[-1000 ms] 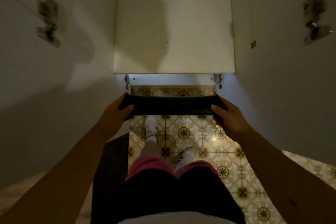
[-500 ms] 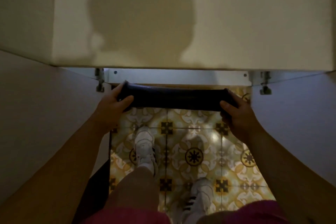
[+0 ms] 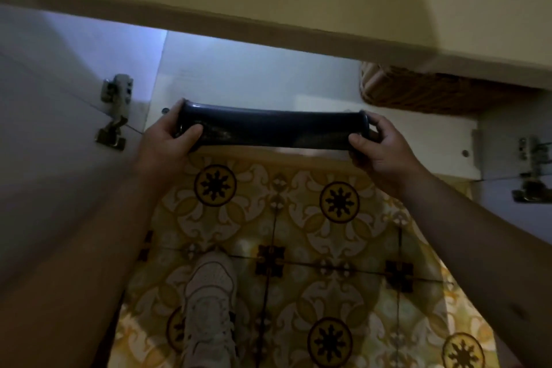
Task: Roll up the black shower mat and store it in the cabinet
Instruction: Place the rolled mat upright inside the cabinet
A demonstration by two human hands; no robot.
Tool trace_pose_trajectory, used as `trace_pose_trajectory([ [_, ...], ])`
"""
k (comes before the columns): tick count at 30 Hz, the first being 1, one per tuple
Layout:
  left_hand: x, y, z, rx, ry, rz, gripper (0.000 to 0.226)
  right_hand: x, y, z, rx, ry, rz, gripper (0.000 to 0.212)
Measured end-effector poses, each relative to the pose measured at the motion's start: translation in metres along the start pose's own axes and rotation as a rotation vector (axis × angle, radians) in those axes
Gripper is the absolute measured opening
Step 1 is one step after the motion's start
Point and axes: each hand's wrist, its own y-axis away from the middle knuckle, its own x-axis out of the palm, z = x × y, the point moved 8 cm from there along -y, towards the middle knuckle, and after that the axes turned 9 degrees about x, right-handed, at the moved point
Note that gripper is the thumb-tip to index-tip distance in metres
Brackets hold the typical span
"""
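The black shower mat (image 3: 271, 128) is rolled into a tight tube and held level, crosswise, in front of me. My left hand (image 3: 167, 140) grips its left end and my right hand (image 3: 380, 149) grips its right end. The roll hangs at the front edge of the open cabinet's lower compartment (image 3: 248, 81), whose pale floor shows just behind it. A shelf board (image 3: 298, 36) runs across above the roll.
A woven wicker basket (image 3: 424, 89) sits at the right of the compartment under the shelf. Both cabinet doors stand open, with hinges at left (image 3: 115, 110) and right (image 3: 531, 170). Patterned yellow floor tiles (image 3: 337, 203) and my white shoe (image 3: 209, 302) lie below.
The view has dropped lower and closer to the cabinet, so the lower compartment and the basket have come into sight. Both hands have carried the rolled mat forward to the compartment's front edge.
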Motion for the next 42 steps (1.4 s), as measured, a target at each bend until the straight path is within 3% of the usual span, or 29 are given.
trace_pose_trajectory([
  [3,-0.004,-0.005,0.009,-0.02,0.077,-0.043,0.051,0.008,-0.012,0.006,-0.011,-0.052,0.021,0.046],
  [8,-0.003,-0.005,0.011,0.007,-0.036,-0.063,0.053,0.014,-0.02,-0.006,-0.008,0.025,-0.031,0.056],
  [14,0.0,-0.002,0.006,0.025,-0.018,-0.018,0.06,0.008,-0.009,-0.006,-0.117,0.233,-0.232,0.051],
  [18,0.001,-0.001,0.012,-0.041,-0.054,0.082,0.076,-0.004,0.002,-0.023,0.039,0.368,-0.457,0.05],
  [23,0.002,-0.002,0.013,-0.033,-0.092,0.165,0.08,0.025,0.001,-0.039,0.189,-0.181,-0.315,0.017],
  [28,0.0,0.007,0.025,0.013,-0.002,0.026,0.077,0.047,-0.015,-0.041,0.218,-0.53,-0.396,0.019],
  [36,0.003,0.019,0.042,-0.037,0.026,-0.236,0.081,0.18,-0.038,-0.046,0.234,-0.382,-0.145,0.021],
  [42,0.0,0.027,0.05,-0.102,0.051,-0.307,0.079,0.204,-0.049,-0.035,0.152,-0.439,-0.043,0.026],
])
